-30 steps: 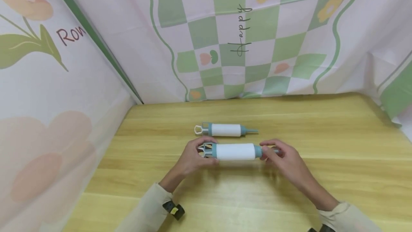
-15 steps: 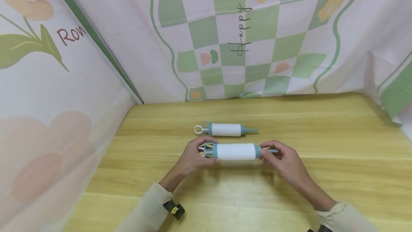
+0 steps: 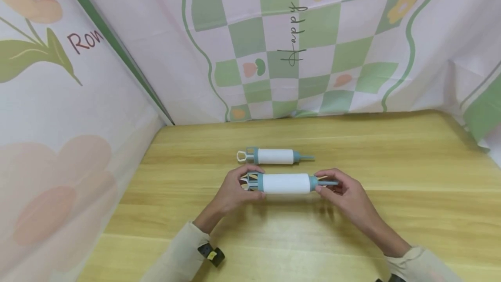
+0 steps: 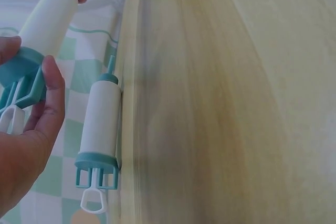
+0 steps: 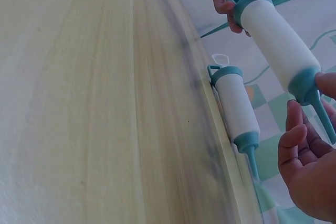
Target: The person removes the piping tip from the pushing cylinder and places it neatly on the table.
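Observation:
Held level above the table in the head view is a syringe (image 3: 285, 183) with a white barrel, teal end pieces and a thin teal nozzle pointing right. My left hand (image 3: 230, 191) grips its frame end, thumb below and fingers above the teal collar. The white pull ring at that end is partly hidden by the hand. At the nozzle end, my right hand (image 3: 351, 193) pinches the teal cap between thumb and forefinger. The nozzle shows between its fingers. A similar second syringe (image 3: 275, 156) lies just behind, untouched, also nozzle to the right.
The wooden table (image 3: 195, 247) ends at the back against a hanging checked cloth (image 3: 282, 86). Another printed cloth (image 3: 78, 112) closes off the left side. Dark bands (image 3: 211, 254) sit on both wrists over light sleeves.
My right thumb and fingers have shifted and spread slightly round the cap, so more of the nozzle shows. The left hand keeps its grip, and the second syringe stays where it was.

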Demonstrator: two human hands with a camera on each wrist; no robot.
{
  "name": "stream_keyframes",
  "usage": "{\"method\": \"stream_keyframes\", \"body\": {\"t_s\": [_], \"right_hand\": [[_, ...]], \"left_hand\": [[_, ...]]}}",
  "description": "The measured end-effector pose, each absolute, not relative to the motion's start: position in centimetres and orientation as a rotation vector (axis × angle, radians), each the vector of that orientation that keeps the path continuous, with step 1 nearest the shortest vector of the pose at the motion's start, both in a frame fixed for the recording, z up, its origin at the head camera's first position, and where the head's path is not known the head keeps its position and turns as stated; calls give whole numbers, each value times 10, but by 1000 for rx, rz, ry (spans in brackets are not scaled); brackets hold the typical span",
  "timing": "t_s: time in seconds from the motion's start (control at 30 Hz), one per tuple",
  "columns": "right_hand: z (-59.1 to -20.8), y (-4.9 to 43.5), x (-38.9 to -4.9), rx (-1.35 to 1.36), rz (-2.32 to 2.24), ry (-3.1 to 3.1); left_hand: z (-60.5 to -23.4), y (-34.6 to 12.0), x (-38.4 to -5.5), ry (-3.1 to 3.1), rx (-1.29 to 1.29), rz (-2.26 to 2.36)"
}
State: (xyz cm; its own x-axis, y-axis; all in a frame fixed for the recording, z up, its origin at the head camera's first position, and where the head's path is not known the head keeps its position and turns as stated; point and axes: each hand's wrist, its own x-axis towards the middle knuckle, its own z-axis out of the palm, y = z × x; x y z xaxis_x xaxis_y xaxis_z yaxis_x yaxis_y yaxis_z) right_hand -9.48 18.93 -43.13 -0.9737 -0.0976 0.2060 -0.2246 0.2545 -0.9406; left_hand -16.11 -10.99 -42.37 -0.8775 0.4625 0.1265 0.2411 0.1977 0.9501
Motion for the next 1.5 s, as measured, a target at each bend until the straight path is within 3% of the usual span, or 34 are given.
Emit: {"method": "stream_keyframes", "body": {"t_s": [0.53, 1.23, 1.5], "right_hand": [[-422, 182, -102, 40, 1838, -2523], [-429, 180, -96, 323, 1934, -2390], [-423, 178, -96, 111, 1926, -2452]], "left_hand": [[-423, -111, -160, 2258, 669, 1778], [-423, -118, -158, 2287, 644, 1767], [-425, -119, -156, 2272, 641, 1782]]}}
